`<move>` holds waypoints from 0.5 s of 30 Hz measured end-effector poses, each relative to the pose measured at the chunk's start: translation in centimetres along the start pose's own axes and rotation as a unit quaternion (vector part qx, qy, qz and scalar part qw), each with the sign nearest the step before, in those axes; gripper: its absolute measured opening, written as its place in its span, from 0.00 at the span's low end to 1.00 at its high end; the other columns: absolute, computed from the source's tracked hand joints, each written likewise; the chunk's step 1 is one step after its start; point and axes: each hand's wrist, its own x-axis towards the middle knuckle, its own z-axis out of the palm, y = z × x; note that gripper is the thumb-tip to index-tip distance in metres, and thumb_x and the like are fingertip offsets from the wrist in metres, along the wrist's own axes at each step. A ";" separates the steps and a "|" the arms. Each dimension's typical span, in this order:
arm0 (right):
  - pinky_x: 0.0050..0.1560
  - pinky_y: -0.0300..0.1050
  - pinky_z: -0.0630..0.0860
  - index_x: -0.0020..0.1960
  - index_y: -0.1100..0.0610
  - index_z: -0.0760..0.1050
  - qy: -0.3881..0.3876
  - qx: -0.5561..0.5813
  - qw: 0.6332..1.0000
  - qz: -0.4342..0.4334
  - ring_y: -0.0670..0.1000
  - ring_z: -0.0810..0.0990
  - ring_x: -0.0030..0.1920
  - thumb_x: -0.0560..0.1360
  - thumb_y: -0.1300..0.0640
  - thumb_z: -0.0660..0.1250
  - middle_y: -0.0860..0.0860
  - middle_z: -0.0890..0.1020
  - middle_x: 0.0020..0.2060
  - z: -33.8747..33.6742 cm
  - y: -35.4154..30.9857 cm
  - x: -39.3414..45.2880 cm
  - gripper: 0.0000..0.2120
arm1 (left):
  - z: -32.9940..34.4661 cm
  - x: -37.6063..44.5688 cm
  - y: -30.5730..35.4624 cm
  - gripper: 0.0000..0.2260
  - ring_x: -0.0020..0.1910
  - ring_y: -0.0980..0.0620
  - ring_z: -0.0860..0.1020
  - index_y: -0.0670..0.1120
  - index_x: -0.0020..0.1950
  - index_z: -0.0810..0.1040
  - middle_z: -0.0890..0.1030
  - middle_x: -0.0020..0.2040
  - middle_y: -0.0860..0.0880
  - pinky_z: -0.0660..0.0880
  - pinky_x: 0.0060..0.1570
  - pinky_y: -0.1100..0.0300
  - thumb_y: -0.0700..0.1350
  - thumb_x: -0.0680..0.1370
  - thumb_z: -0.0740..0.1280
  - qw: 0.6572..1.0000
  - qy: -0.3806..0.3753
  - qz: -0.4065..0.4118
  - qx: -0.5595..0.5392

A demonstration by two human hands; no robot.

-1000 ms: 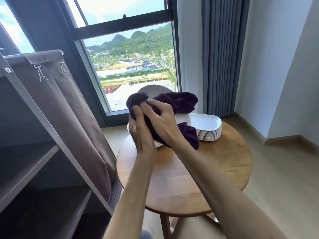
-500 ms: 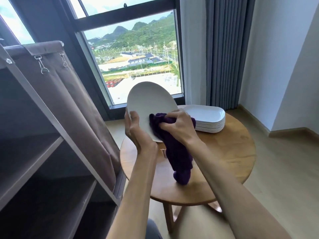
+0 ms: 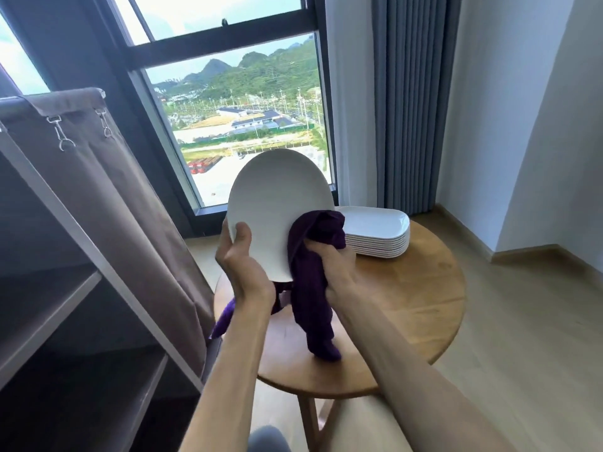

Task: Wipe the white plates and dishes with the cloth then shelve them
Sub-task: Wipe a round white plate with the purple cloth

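**White plate held upright and wiped with a purple cloth above the round table**

A fabric-covered shelving unit fills the 9 o'clock side of the view, its brown cover drawn back and its shelves exposed. A large window is seen at 12 o'clock, with a grey curtain hung at 1 o'clock beside it.

A round wooden table is placed at the centre, toward 4 o'clock. On its far edge, at about 2 o'clock from the hands, a stack of white rectangular dishes is set, well apart from the shelves.

An oval white plate is held tilted nearly upright above the table, in front of the window. Its lower left rim is gripped by the left hand: the thumb is laid across the near face, and the other fingers are hidden behind the plate.

A purple cloth is pressed against the plate's lower right rim at 4 o'clock. It is bunched in the right hand, whose fingers are curled closed around it. One tail of the cloth is draped down to the tabletop, and another end is seen below the left wrist at 7 o'clock.
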 end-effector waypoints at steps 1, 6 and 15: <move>0.42 0.52 0.84 0.45 0.60 0.83 -0.008 -0.017 1.000 -0.017 0.57 0.86 0.40 0.66 0.67 0.78 0.56 0.87 0.39 -0.1 -0.6 0.3 0.09 | -0.5 0.5 1.0 0.13 0.57 0.49 0.84 0.65 0.50 0.86 0.87 0.51 0.57 0.82 0.57 0.47 0.48 0.76 0.65 0.999 -0.034 0.001 0.025; 0.37 0.46 0.82 0.45 0.58 0.82 -0.007 -0.036 0.998 -0.044 0.55 0.86 0.38 0.68 0.68 0.75 0.53 0.87 0.36 0.2 -2.8 1.7 0.09 | -1.3 3.9 4.1 0.20 0.50 0.48 0.84 0.57 0.56 0.86 0.86 0.53 0.50 0.81 0.45 0.53 0.41 0.69 0.67 0.979 -0.175 -0.026 0.104; 0.37 0.47 0.80 0.47 0.60 0.82 0.016 0.055 0.998 0.008 0.54 0.85 0.35 0.68 0.68 0.73 0.54 0.85 0.36 0.4 -1.2 1.8 0.09 | -0.8 -1.1 -3.3 0.15 0.55 0.48 0.83 0.47 0.63 0.77 0.84 0.54 0.48 0.79 0.52 0.59 0.33 0.78 0.67 0.985 -0.016 -0.011 0.170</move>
